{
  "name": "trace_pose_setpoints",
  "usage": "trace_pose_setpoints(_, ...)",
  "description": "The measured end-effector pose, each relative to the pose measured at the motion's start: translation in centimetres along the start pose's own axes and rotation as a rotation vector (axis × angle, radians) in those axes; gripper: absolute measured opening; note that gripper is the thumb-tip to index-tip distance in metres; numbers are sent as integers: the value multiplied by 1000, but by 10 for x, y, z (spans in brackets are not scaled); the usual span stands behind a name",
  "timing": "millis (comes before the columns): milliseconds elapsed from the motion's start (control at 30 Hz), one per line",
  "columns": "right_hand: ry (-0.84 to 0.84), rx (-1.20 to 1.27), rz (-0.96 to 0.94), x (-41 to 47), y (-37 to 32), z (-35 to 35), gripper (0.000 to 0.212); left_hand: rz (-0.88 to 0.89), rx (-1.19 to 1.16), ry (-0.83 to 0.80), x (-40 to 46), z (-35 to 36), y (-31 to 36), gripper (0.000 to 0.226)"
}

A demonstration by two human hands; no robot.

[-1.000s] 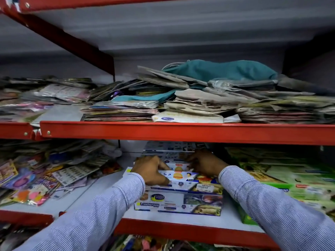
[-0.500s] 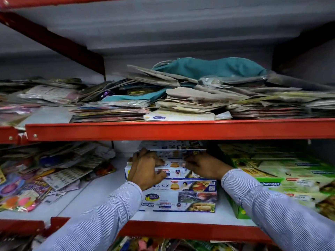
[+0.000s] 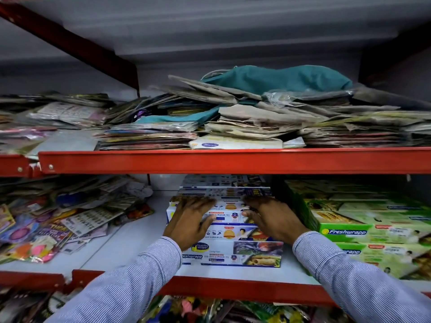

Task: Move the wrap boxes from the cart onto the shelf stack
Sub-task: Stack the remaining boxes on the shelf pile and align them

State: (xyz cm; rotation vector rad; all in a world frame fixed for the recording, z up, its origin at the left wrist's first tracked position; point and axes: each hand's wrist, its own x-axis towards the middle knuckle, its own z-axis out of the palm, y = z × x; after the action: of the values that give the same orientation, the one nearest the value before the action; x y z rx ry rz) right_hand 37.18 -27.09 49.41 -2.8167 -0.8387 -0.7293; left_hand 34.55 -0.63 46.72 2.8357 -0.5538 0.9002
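A stack of white-and-blue wrap boxes (image 3: 235, 254) stands in the middle of the lower white shelf (image 3: 130, 241). My left hand (image 3: 190, 221) and my right hand (image 3: 274, 219) both lie on an upper wrap box (image 3: 227, 214) of that stack. Fingers reach over its top and the thumbs press its front face, one hand toward each end. More boxes of the same kind rise behind, up to the beam above. The cart is out of view.
Green Freshwrapp boxes (image 3: 373, 229) are packed tight against the stack's right side. Loose colourful packets (image 3: 58, 217) cover the shelf's left part. A red beam (image 3: 233, 159) runs low overhead, carrying piles of paper bags and teal cloth (image 3: 268, 82). Another red beam (image 3: 233, 290) edges the shelf front.
The box that my hands held at the stack's front has gone back and up onto the stack. Both hands have moved deeper into the shelf with it.
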Motion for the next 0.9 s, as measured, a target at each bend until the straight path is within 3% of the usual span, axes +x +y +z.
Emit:
trace_pose_setpoints(200,258,-111,15,-18,-20,38,59,30,181,165,-15,19,9,67)
trace_pose_setpoints(600,441,-192,95,-3,-25,82,66,53,320,315,-11,67,-13,72)
trace_pose_setpoints(800,465,-225,99,-3,-26,82,66,57,339,319,-11,66,-13,73)
trace_pose_setpoints(900,429,-203,119,-5,-30,75,68,27,349,246,-13,55,-6,75)
